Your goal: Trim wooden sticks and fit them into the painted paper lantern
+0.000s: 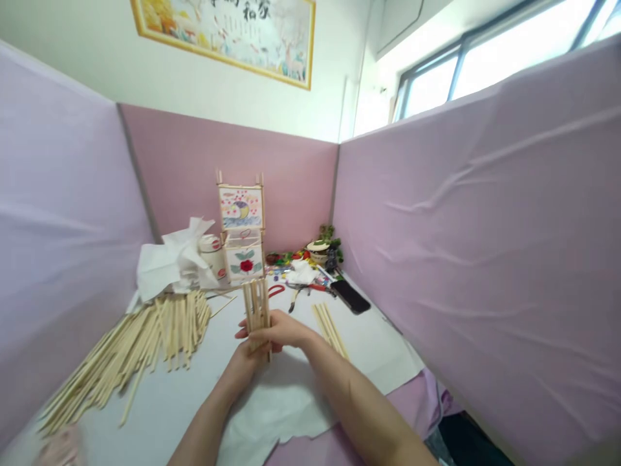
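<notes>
A bundle of wooden sticks (257, 303) stands nearly upright over the white paper in front of me, its top ends slightly fanned. My left hand (249, 356) is closed around its lower part. From the other side my right hand (284, 329) grips the same bundle, fingers wrapped behind it. Some fingertips are hidden by the sticks. To the right of my hands lie several loose sticks (330, 330) side by side. A large heap of sticks (140, 343) spreads across the left of the table.
Behind my hands stand a stick frame with drawings (241, 208), a white canister (212, 254) and crumpled white paper (167, 259). Pliers (294, 296), red-handled scissors (276, 290), a black phone (350, 296) and a small potted plant (326, 243) lie farther back. Cloth partitions (466, 259) enclose the table.
</notes>
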The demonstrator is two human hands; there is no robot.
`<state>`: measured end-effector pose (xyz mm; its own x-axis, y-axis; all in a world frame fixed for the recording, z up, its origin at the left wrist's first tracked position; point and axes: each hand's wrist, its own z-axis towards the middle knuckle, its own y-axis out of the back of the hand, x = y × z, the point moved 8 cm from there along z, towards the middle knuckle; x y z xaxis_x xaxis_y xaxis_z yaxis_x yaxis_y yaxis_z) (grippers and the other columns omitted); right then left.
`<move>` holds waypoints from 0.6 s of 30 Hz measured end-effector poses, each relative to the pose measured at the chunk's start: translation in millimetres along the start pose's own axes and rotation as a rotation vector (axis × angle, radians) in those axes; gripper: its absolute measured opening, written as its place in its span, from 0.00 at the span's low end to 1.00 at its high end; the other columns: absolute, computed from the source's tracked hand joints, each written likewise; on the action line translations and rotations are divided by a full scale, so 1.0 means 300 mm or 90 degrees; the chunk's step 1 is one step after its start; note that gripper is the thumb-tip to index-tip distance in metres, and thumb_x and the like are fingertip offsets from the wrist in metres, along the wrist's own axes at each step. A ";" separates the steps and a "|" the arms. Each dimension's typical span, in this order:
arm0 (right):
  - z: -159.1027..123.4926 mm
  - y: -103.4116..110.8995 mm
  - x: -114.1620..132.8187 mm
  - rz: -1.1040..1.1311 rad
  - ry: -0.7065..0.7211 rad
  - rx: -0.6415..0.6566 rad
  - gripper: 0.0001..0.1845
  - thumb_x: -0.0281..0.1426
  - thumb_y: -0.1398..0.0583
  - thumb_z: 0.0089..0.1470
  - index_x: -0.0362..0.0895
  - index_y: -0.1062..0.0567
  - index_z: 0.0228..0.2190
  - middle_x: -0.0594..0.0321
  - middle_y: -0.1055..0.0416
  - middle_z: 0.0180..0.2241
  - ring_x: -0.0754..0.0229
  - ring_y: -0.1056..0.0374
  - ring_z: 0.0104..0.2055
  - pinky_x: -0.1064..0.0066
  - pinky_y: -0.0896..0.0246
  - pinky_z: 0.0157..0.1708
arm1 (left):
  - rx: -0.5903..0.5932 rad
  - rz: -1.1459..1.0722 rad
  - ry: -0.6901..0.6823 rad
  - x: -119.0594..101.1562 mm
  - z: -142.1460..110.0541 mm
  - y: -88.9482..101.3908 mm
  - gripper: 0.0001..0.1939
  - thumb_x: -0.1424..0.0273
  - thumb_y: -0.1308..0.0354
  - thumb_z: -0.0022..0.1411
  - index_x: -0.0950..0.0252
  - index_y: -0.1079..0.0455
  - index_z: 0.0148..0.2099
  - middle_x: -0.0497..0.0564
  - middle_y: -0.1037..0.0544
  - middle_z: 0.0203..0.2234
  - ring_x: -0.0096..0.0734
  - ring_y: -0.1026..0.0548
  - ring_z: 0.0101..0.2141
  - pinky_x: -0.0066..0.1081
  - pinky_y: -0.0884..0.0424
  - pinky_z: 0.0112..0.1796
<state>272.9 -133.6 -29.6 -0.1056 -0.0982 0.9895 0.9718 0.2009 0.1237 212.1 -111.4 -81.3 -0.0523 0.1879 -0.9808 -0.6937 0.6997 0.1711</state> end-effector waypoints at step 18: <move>0.010 0.013 -0.059 0.085 -0.003 -0.091 0.22 0.35 0.34 0.40 0.46 0.21 0.41 0.61 0.25 0.41 0.68 0.36 0.27 0.82 0.46 0.18 | -0.025 -0.044 -0.009 0.128 0.085 0.073 0.17 0.56 0.37 0.45 0.65 0.22 0.30 0.56 0.19 0.30 0.52 0.22 0.38 0.43 0.28 0.46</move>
